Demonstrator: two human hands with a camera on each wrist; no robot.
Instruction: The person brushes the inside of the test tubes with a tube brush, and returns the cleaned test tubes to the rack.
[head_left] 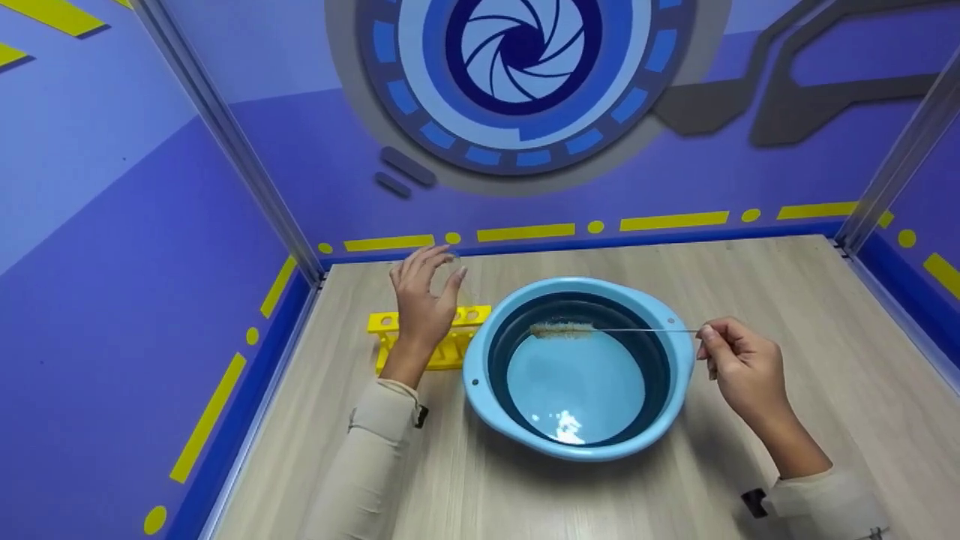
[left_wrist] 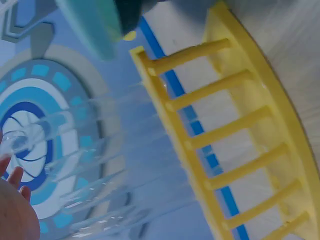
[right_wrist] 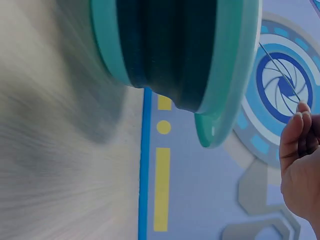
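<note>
My left hand [head_left: 426, 292] is raised over a yellow test tube rack [head_left: 384, 321], thumb and fingers curved about the mouth of a clear test tube [left_wrist: 20, 142]. The glass is faint in the head view, and the fingertips are partly cut off in the left wrist view. Several other clear tubes [left_wrist: 90, 192] stand in the rack. On the other side, my right hand [head_left: 746, 367] pinches the thin wire handle of a test tube brush [head_left: 562, 330]. The brush's bristled head lies across the inside of a blue basin [head_left: 480, 401], near its back wall.
The basin, with a dark folding wall, stands on the wooden table [head_left: 570, 502] right beside the rack. Shiny reflections show on its floor. A blue patterned panel [head_left: 285, 172] rises behind the table, with further panels at both sides.
</note>
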